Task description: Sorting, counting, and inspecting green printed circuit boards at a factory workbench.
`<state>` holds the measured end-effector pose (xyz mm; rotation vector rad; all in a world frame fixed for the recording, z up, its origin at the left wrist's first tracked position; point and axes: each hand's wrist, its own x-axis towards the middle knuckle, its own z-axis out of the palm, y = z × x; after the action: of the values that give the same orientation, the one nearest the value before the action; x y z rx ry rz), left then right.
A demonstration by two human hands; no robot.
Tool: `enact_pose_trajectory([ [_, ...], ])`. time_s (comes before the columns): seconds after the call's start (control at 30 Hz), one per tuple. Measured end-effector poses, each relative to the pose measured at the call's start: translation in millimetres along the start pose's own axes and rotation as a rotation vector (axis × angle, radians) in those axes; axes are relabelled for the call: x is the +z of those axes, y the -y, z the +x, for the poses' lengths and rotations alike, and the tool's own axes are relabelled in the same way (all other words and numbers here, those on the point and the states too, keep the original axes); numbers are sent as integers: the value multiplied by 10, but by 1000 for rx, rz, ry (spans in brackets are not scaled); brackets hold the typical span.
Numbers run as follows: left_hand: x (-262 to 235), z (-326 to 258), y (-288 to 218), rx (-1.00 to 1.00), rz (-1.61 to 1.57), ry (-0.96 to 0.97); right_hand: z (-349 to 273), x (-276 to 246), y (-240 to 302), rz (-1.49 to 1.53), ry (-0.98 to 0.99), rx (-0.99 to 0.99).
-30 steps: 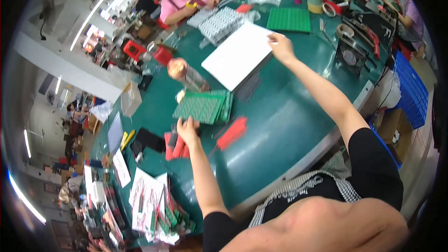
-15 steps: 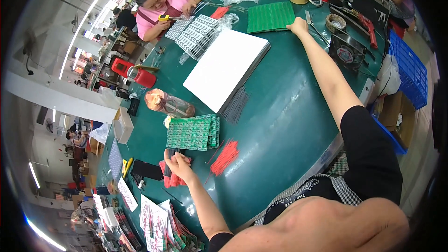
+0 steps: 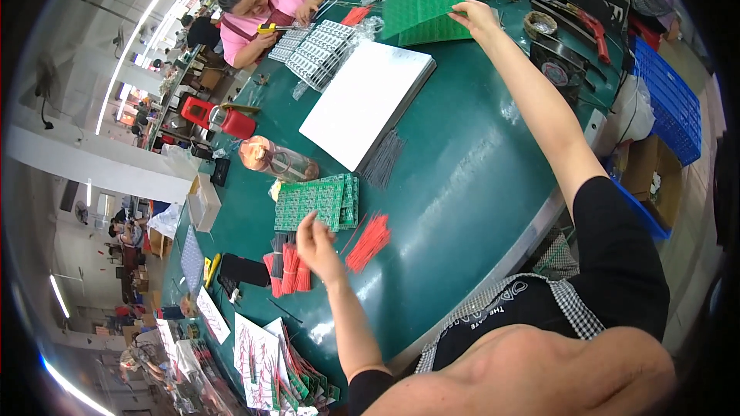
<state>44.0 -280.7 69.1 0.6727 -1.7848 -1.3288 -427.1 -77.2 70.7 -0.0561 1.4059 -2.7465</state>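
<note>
At the far side of the table my right hand (image 3: 478, 19) pinches the near right edge of a green circuit board panel (image 3: 422, 1). The panel is tilted up, and another green panel (image 3: 441, 29) lies flat under it. My left hand (image 3: 317, 248) is over the table with its fingers loosely bent and apart, nothing visible in them. It is just right of tied bundles of red and black wires (image 3: 289, 268), near a stack of populated green circuit boards (image 3: 308, 202). Loose red wires (image 3: 370, 243) lie to its right.
A white slab-like stack (image 3: 368, 104) sits mid-table, with dark wires (image 3: 384, 159) along its near edge. A clear bottle (image 3: 279, 160) stands left of it. Across the table a person in pink (image 3: 270, 8) works beside white patterned panels (image 3: 320, 54). Tools and a blue crate (image 3: 667, 104) are at right.
My right hand has raised and tilted the upper green panel, moving it left off the one beneath. My left hand has moved right, away from the wire bundles.
</note>
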Motion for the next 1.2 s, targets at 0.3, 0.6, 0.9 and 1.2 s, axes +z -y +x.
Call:
enact_pose_trajectory([
  [0.3, 700, -147, -442, -562, -1111, 760, -3084, -843, 940, -164, 544, 360],
  [0.6, 686, -1406, -565, -664, -550, 864, -3881, -1638, 1108, -227, 661, 784],
  [0.9, 465, -1989, -457, -886, -648, 845, -4289, -1923, 968, 138, 546, 970],
  [1.2, 565, -2102, -225, -1000, -791, 920, -4271, -2078, 692, 247, 696, 1006],
])
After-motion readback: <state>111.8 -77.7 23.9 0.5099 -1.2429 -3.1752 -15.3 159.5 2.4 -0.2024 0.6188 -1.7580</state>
